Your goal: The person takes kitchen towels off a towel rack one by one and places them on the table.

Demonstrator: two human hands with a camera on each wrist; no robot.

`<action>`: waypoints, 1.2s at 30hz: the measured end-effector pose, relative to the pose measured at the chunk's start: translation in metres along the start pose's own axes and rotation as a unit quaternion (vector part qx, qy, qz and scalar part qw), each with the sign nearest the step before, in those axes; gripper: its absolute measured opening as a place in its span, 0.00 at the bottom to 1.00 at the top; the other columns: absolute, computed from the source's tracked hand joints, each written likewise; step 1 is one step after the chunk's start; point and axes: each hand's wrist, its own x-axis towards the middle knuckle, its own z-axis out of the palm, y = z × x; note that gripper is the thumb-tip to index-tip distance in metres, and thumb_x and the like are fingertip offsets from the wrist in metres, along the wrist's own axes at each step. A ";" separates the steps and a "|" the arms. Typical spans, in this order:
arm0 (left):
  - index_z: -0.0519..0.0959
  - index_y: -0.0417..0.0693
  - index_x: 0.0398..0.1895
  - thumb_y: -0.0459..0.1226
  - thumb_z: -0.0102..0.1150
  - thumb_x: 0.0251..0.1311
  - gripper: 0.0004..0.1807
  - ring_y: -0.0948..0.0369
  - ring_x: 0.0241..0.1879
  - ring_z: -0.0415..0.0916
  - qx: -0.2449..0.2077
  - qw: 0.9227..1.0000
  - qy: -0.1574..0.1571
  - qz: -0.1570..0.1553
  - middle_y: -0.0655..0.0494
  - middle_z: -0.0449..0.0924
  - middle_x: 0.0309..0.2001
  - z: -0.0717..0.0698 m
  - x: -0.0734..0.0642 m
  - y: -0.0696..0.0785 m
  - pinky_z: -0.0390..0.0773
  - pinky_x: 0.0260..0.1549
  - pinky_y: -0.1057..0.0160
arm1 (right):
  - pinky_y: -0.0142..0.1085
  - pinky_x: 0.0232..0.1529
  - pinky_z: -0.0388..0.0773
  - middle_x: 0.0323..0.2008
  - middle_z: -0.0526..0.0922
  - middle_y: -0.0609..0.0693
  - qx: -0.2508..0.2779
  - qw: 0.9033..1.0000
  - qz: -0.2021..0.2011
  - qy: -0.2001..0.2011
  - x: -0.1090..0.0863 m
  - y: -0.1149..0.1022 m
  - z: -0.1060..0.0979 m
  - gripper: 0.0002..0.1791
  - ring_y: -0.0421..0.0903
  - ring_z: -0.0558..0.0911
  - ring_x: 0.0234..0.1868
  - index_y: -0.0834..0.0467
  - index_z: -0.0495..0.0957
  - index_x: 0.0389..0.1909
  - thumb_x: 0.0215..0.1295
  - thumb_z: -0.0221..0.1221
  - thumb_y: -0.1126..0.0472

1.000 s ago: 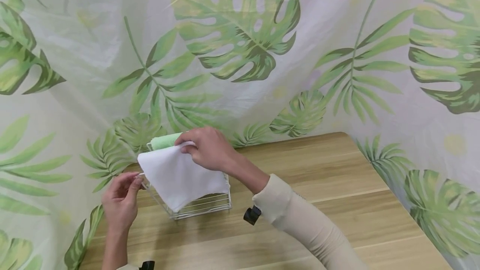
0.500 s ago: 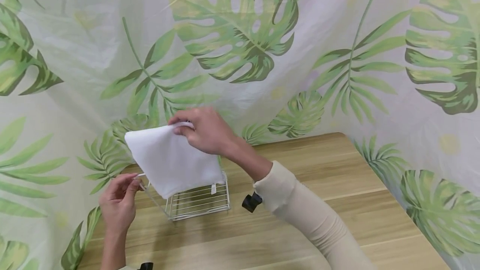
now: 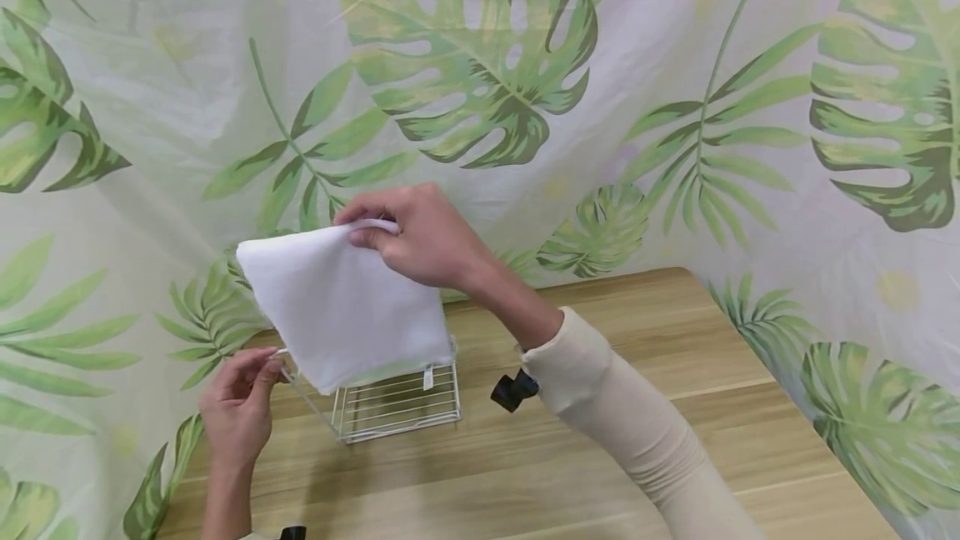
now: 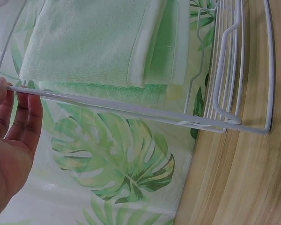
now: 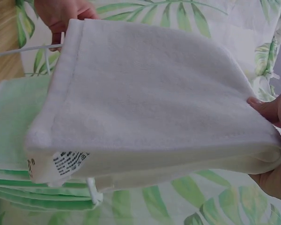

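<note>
My right hand [image 3: 423, 236] pinches the top folded edge of a folded white towel [image 3: 352, 307]. The towel hangs above a white wire rack [image 3: 405, 430], overlapping its upper part in the head view. A small printed label [image 5: 70, 162] shows at the towel's lower edge in the right wrist view. With thumb and fingertips, my left hand [image 3: 240, 402] grips the upper left corner of the rack's wire frame. Folded light green towels [image 5: 18, 124] stand inside the rack, mostly hidden behind the white one in the head view.
The rack stands on a wood-grain table [image 3: 600, 440], toward its back left. A leaf-print sheet [image 3: 487, 65] hangs behind and beside the table. Black wrist cameras [image 3: 514, 390] are strapped to both forearms.
My right hand has risen and drawn the white towel upward, baring more of the rack's front wires. My left hand keeps its grip on the frame.
</note>
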 end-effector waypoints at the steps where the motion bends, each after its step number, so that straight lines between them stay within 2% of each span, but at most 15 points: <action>1: 0.74 0.09 0.45 0.06 0.51 0.59 0.11 0.66 0.31 0.87 0.006 1.000 0.001 -0.001 0.53 0.89 0.38 -0.001 0.000 0.000 0.88 0.34 0.76 | 0.21 0.57 0.81 0.52 0.93 0.45 0.004 1.000 0.004 0.004 0.000 0.000 -0.003 0.09 0.37 0.88 0.58 0.52 0.91 0.51 0.75 0.67 0.59; 5: 0.75 0.10 0.45 0.06 0.52 0.60 0.10 0.67 0.31 0.87 0.023 1.000 0.003 -0.004 0.54 0.89 0.37 -0.003 -0.001 0.003 0.88 0.34 0.77 | 0.24 0.58 0.84 0.51 0.93 0.46 0.025 0.999 0.010 0.025 -0.004 -0.002 -0.019 0.08 0.39 0.89 0.57 0.52 0.91 0.50 0.74 0.68 0.60; 9: 0.75 0.10 0.45 0.06 0.53 0.60 0.11 0.67 0.32 0.87 0.033 0.999 -0.001 0.000 0.54 0.89 0.37 -0.004 -0.002 0.004 0.88 0.35 0.77 | 0.27 0.55 0.86 0.48 0.94 0.46 0.029 0.999 0.012 0.035 -0.011 0.001 -0.034 0.07 0.39 0.90 0.53 0.53 0.92 0.48 0.73 0.69 0.61; 14: 0.75 0.10 0.46 0.06 0.53 0.60 0.11 0.68 0.32 0.87 0.048 0.999 -0.001 0.004 0.55 0.89 0.37 -0.008 -0.003 0.005 0.88 0.34 0.77 | 0.33 0.47 0.86 0.45 0.94 0.47 0.019 0.999 0.018 0.026 -0.020 0.014 -0.047 0.06 0.40 0.90 0.46 0.53 0.92 0.46 0.72 0.70 0.61; 19: 0.75 0.10 0.45 0.06 0.52 0.59 0.11 0.68 0.31 0.87 0.049 0.999 0.002 0.005 0.55 0.89 0.37 -0.009 -0.004 0.005 0.88 0.34 0.77 | 0.37 0.48 0.86 0.43 0.94 0.48 0.033 0.999 0.029 0.012 -0.031 0.030 -0.055 0.06 0.41 0.90 0.45 0.54 0.92 0.46 0.72 0.69 0.62; 23: 0.75 0.09 0.45 0.06 0.52 0.60 0.11 0.67 0.32 0.87 0.040 0.999 0.000 0.003 0.53 0.89 0.38 -0.010 -0.003 0.006 0.88 0.34 0.77 | 0.37 0.46 0.86 0.44 0.93 0.51 0.063 0.997 0.038 0.010 -0.040 0.042 -0.061 0.07 0.43 0.90 0.44 0.57 0.91 0.47 0.71 0.70 0.64; 28: 0.75 0.10 0.45 0.07 0.52 0.61 0.10 0.66 0.32 0.87 0.031 0.999 -0.007 0.003 0.52 0.89 0.38 -0.008 -0.001 0.006 0.88 0.34 0.76 | 0.33 0.38 0.84 0.44 0.93 0.56 0.102 0.994 0.047 0.012 -0.053 0.054 -0.071 0.08 0.45 0.89 0.39 0.61 0.90 0.48 0.71 0.69 0.67; 36: 0.76 0.11 0.45 0.06 0.53 0.59 0.11 0.67 0.32 0.87 0.048 0.999 -0.012 0.009 0.55 0.89 0.37 -0.004 0.000 0.004 0.88 0.34 0.77 | 0.32 0.32 0.85 0.44 0.92 0.59 0.117 0.989 0.088 0.018 -0.077 0.073 -0.085 0.09 0.41 0.89 0.35 0.62 0.90 0.49 0.70 0.69 0.68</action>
